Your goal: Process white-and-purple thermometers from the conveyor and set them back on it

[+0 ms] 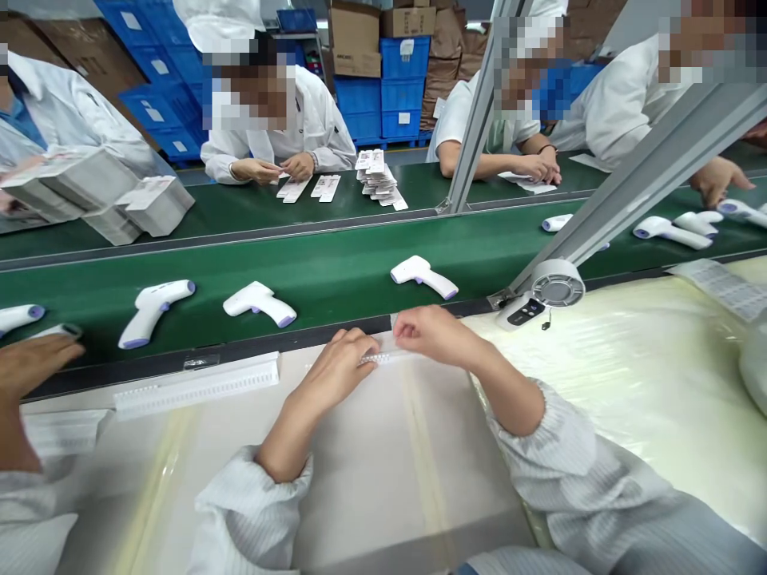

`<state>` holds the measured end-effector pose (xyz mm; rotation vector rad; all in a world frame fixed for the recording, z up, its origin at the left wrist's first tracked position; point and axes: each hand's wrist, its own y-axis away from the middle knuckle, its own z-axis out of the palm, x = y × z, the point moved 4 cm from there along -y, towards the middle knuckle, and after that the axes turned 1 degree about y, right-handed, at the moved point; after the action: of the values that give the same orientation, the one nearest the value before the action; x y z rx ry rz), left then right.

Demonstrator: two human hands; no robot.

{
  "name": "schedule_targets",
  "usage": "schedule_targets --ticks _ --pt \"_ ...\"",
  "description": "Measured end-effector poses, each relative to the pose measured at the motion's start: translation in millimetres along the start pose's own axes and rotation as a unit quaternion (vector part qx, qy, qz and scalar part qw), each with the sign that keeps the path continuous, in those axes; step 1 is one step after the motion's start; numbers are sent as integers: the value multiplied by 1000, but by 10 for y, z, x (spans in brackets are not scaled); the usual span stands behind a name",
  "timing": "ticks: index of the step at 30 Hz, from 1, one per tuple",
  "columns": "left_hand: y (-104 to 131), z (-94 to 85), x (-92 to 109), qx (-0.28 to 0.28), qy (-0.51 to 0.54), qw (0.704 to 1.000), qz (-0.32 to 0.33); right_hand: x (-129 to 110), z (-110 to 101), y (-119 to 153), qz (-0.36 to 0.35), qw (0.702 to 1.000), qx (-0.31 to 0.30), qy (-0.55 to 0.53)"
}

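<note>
The left hand (339, 363), palm down and curled, covers part of a thin notched white strip (379, 358) on the smooth table (359, 479); the right hand (432, 335) bunches its fingertips beside it (whether either grips, I cannot tell). Beyond, pistol-shaped devices (259, 302) dot the green belt (335, 263).

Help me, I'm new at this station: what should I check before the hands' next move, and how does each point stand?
1. Left hand at the small white toothed strip: ok.
2. Right hand gripping that strip: cannot tell; its fingers are beside the strip's end.
3. White-and-purple gun-shaped device on the green belt, apart from the right hand: ok.
4. Long white slotted strip apart from the left hand: ok.
5. Round white-and-grey fan apart from the right hand: ok.
6. Co-worker's hand apart from the left hand: ok.
</note>
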<state>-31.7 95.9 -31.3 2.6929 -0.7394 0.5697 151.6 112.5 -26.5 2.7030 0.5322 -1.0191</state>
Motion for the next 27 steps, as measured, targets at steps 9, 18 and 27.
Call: schedule_targets --ticks 9,18,27 --pt "-50 56 -35 8 1 1000 -17 -198 316 4 -34 995 -54 77" --pt "5 -21 -53 0 -12 999 -35 -237 148 133 -20 997 -35 -61" --pt "-33 -1676 -1796 157 -153 923 -316 -279 -78 91 12 893 34 -448"
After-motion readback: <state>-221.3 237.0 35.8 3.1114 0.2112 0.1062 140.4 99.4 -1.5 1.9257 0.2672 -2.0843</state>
